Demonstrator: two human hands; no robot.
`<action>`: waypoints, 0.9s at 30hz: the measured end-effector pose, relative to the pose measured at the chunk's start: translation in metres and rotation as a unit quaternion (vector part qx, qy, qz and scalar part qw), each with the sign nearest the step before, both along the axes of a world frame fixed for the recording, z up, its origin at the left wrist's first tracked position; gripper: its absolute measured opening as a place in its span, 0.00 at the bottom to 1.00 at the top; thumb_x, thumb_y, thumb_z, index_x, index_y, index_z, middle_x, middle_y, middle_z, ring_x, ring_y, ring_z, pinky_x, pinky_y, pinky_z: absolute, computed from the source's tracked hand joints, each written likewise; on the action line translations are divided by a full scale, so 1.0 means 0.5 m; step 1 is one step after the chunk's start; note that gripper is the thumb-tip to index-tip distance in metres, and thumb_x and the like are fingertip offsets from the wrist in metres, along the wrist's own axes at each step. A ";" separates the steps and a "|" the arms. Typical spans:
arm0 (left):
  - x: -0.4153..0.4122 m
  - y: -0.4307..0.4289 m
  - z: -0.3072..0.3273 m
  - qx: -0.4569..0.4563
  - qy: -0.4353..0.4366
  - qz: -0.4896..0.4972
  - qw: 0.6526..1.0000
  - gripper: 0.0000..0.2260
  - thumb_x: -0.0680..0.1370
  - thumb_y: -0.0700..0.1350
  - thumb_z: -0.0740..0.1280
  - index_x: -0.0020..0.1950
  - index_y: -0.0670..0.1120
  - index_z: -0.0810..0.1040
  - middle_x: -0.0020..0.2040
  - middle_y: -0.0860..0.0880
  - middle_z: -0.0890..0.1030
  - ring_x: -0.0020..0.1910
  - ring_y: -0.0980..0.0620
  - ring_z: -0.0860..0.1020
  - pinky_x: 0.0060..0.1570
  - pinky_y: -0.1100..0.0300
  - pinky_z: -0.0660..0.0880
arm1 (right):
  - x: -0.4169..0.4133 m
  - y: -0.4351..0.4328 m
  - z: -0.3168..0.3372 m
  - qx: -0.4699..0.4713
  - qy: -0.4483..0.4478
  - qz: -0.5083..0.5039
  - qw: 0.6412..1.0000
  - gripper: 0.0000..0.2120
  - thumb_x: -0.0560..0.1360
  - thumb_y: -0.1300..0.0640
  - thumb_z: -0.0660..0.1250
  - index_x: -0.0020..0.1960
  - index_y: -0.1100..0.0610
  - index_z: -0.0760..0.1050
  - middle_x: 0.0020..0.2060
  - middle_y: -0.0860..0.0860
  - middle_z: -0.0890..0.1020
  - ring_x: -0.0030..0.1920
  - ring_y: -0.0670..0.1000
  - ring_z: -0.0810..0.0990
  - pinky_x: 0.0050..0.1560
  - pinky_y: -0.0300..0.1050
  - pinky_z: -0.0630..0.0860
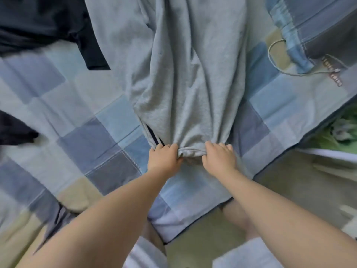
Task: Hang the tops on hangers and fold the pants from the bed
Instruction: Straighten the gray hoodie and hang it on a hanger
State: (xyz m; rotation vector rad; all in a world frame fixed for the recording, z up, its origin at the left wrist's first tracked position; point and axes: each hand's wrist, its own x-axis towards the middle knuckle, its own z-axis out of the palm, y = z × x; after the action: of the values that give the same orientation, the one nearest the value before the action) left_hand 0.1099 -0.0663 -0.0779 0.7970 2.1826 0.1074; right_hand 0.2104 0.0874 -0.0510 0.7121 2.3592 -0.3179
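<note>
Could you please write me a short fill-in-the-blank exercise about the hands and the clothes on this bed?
1. The left hand and the right hand both grip the bunched edge of a ____ garment.
2. A dark garment lies on the bed to the ____ of it.
3. The checked bedcover beneath is mostly ____.

Missing words: grey; left; blue.

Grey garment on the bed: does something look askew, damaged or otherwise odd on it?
The grey garment is not lying flat. Its near edge is bunched where the left hand and the right hand grip it close together, and long creases fan away from there. I see no tear or stain.
</note>
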 end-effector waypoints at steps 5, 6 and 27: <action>0.178 -0.149 0.070 -0.085 -0.147 -0.060 0.984 0.12 0.80 0.56 0.61 0.48 0.50 0.65 0.55 0.46 0.80 0.57 0.41 0.75 0.48 0.50 0.65 | 0.195 -0.169 0.063 -0.076 -0.129 -0.053 0.987 0.03 0.78 0.54 0.59 0.51 0.52 0.69 0.52 0.54 0.82 0.56 0.58 0.77 0.54 0.52 0.66; 0.202 -0.167 0.081 -0.100 -0.173 -0.066 0.978 0.13 0.79 0.59 0.61 0.48 0.50 0.66 0.54 0.46 0.80 0.56 0.41 0.76 0.48 0.50 0.67 | 0.225 -0.189 0.072 -0.095 -0.153 -0.068 0.981 0.05 0.78 0.54 0.59 0.53 0.52 0.69 0.52 0.55 0.82 0.55 0.59 0.78 0.53 0.51 0.66; -0.285 0.154 0.118 0.124 0.089 0.010 0.988 0.17 0.79 0.49 0.63 0.68 0.49 0.69 0.72 0.48 0.66 0.68 0.42 0.65 0.62 0.48 0.66 | -0.238 0.147 0.099 -0.076 0.138 -0.163 0.974 0.28 0.79 0.55 0.64 0.78 0.53 0.61 0.69 0.58 0.72 0.68 0.61 0.70 0.68 0.53 0.67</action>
State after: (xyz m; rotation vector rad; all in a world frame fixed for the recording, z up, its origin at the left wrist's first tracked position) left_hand -0.0327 0.0105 -0.0191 0.9537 2.3761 0.3356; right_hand 0.0916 0.1611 -0.0015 1.0380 2.4344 -0.7765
